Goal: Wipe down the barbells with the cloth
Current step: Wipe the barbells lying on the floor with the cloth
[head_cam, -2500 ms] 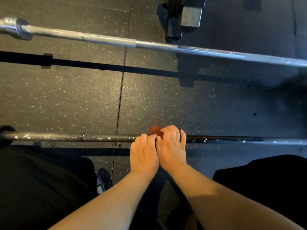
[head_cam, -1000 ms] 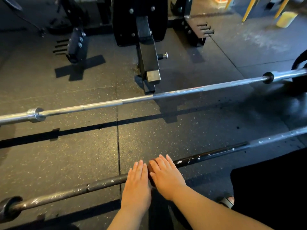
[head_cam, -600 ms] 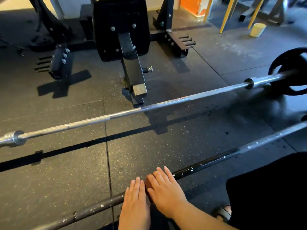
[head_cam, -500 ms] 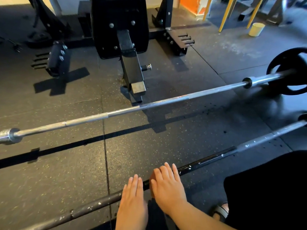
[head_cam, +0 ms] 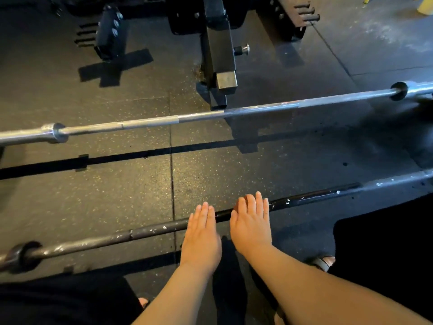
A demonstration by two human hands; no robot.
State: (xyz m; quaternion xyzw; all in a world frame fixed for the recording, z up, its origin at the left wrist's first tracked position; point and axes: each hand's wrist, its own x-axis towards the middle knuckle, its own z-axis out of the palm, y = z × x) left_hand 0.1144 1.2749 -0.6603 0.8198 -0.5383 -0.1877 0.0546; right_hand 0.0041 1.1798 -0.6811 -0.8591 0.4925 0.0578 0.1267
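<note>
Hands now further apart: right hand (head_cam: 251,225) slid right along near bar (head_cam: 150,232). Left hand (head_cam: 201,233) flat on bar, fingers straight. Right hand flat too, pressing cloth (head_cam: 239,204), red edge showing. Far bar (head_cam: 257,110) lies alone.

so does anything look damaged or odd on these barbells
The near barbell looks worn: white flecks dot its dark shaft and the finish turns patchy grey toward its left end. The far barbell looks evenly shiny. Nothing seems spilled or askew.
</note>
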